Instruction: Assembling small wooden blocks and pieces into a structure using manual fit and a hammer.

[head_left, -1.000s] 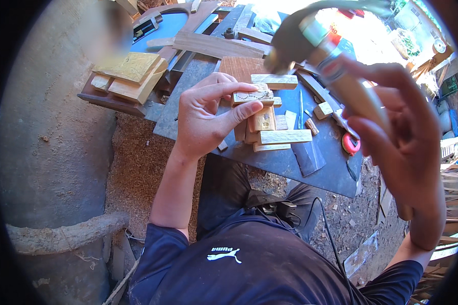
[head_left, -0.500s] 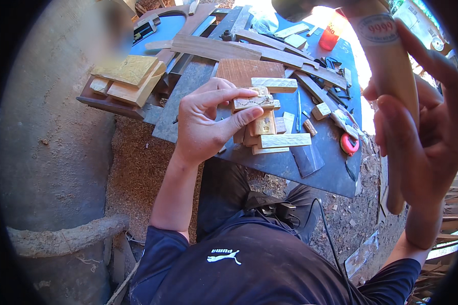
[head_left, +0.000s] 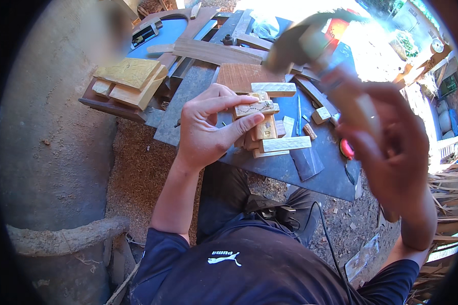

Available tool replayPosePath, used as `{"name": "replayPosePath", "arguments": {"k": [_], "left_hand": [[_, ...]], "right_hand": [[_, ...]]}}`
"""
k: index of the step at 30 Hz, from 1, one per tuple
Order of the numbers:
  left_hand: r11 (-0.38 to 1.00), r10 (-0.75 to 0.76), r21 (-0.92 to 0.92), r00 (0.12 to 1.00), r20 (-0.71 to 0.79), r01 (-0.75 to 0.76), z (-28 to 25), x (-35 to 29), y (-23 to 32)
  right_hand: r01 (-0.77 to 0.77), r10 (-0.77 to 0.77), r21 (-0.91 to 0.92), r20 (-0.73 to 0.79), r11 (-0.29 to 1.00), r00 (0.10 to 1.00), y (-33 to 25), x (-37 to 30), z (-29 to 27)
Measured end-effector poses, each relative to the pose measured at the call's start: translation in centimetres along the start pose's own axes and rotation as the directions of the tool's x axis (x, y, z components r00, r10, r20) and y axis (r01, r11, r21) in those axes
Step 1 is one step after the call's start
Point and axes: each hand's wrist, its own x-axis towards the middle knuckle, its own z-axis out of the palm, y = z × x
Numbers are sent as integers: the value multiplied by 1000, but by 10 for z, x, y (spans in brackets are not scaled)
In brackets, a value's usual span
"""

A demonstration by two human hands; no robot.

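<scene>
My left hand (head_left: 208,124) pinches a small wooden block (head_left: 253,108) between thumb and forefinger; a dotted line runs along its upper face. That block sits on top of a stack of short wooden pieces (head_left: 265,130) at the table's near edge. Two pale wooden bars, an upper bar (head_left: 274,89) and a lower bar (head_left: 285,143), stick out to the right of the stack. My right hand (head_left: 392,147), smeared by motion, is closed round the wooden handle of a hammer (head_left: 359,108). The blurred dark hammer head is raised above the table, up and right of the block.
The dark blue table (head_left: 331,178) carries a pencil (head_left: 298,116), a small wood cube (head_left: 320,115), a plastic bag (head_left: 307,163) and a red ring-shaped thing (head_left: 346,149). Long boards (head_left: 213,52) lie at the back. Stacked wood blocks (head_left: 130,81) stand at left, beside a wall.
My right hand has swung the hammer left and inward, bringing its head into view over the table. My left hand stays nearly where it was on the block.
</scene>
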Motion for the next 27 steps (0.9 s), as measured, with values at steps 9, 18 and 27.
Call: {"name": "replayPosePath", "arguments": {"k": [9, 18, 27], "left_hand": [[1000, 23, -1, 1000, -9, -23, -2, 0, -3], [999, 2, 51, 999, 33, -4, -1, 3, 5], [995, 46, 87, 999, 25, -48, 2, 1, 5]], "right_hand": [[45, -31, -79, 172, 996, 985, 1, -3, 3], [92, -145, -160, -361, 983, 921, 12, -26, -8], [-53, 53, 9, 62, 999, 997, 0, -10, 10]]}}
